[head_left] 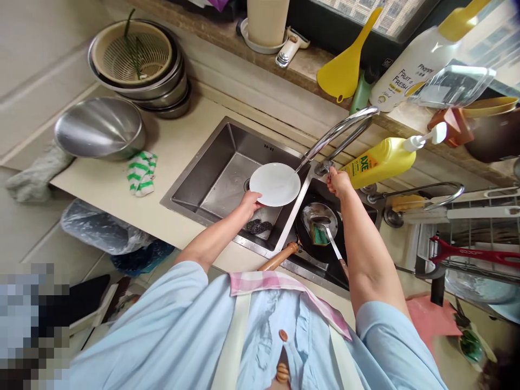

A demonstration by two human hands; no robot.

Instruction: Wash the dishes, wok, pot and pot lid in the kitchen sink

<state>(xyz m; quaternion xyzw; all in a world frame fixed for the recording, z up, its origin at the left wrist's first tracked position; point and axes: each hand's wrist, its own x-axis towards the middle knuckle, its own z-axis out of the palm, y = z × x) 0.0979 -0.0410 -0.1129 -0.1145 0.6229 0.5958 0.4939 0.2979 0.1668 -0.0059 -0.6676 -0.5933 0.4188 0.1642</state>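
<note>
White plate (275,184) hangs over the steel sink (190,187), its lower rim gripped by the left hand (252,203). It looks light but rigid, fragile and probably slippery when wet, so the rim suits a firm hold. Well apart, the right hand (339,183) closes on the faucet lever (329,169), above a frying pan (303,238) holding a sponge (319,234).

A round stainless-steel bowl (99,127) rests on the cream counter (190,143) beside a green-and-white striped cloth (141,173), near stacked steel bowls (164,92) under a beige plastic strainer (136,54); what looks like a yellow plastic scoop (343,62) lies on the sill.
</note>
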